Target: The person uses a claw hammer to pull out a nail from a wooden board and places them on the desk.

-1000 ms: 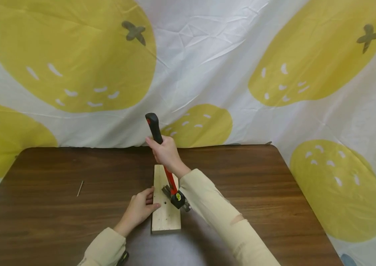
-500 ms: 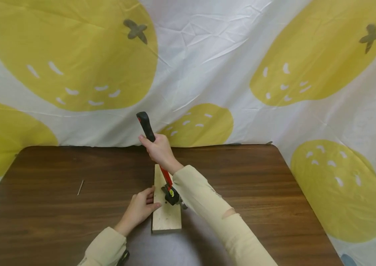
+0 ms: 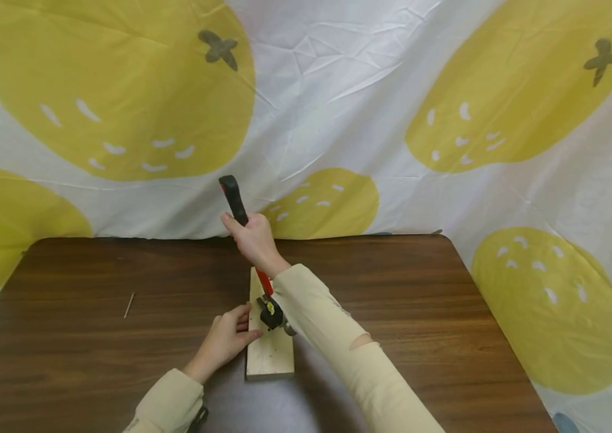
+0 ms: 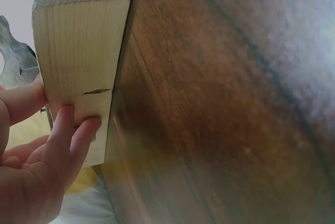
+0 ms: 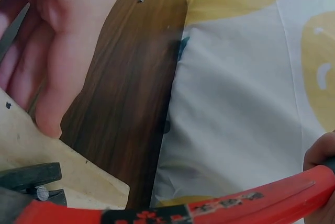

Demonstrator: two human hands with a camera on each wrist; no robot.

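A pale wooden board (image 3: 270, 358) lies flat on the table, its length running away from me. At its left edge my left hand (image 3: 224, 340) holds it, the thumb on top and fingertips (image 4: 90, 124) against the side. My right hand (image 3: 256, 240) grips a claw hammer (image 3: 234, 201) by its black and red handle, which slants up and to the left. The hammer's black head (image 3: 270, 314) is low over the board. In the right wrist view a nail head (image 5: 42, 193) shows between the claw's two prongs (image 5: 31, 176). My right sleeve covers part of the hammer.
A loose nail (image 3: 129, 305) lies on the brown table (image 3: 392, 288) to the left of the board. Behind the table hangs a white cloth (image 3: 333, 108) with large yellow fruit prints. Small dark holes mark the board.
My right hand and the hammer handle have swung left and slightly up. The hammer head has moved left, further over the board. My left hand and the board have stayed in place.
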